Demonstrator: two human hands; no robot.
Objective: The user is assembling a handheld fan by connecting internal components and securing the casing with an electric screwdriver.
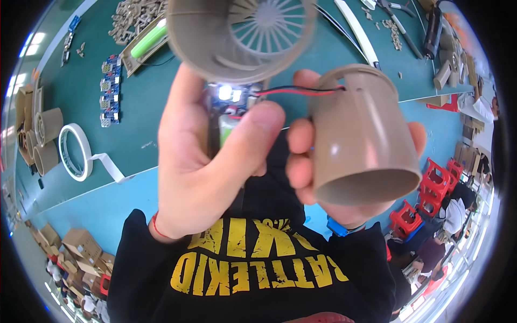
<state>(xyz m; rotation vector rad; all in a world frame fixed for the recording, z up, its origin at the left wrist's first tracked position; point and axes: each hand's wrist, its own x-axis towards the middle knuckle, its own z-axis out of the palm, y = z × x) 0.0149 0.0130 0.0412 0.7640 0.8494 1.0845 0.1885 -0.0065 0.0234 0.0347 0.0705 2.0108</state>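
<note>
My left hand [199,161] is closed around a small circuit board [237,92] with a bright white light lit on it. A light green cylinder [226,129], probably a battery, shows below the board, partly behind my thumb. Above my left hand is a brown round plastic shell [196,46] with a spoked grille; how it joins the board is hidden. My right hand [301,156] grips a brown, open-ended plastic cup-shaped housing [371,134], its fingers wrapped around behind. A red and black wire pair [296,90] runs from the board to a hole near this housing's upper rim.
On the green tabletop [140,129] lie a joined strip of circuit boards [110,91], a roll of white tape [70,153], a heap of small brown parts [134,21] and a green cylinder [149,39] in a brown half-shell. More brown shells [48,126] stand left; tools [398,27] lie right.
</note>
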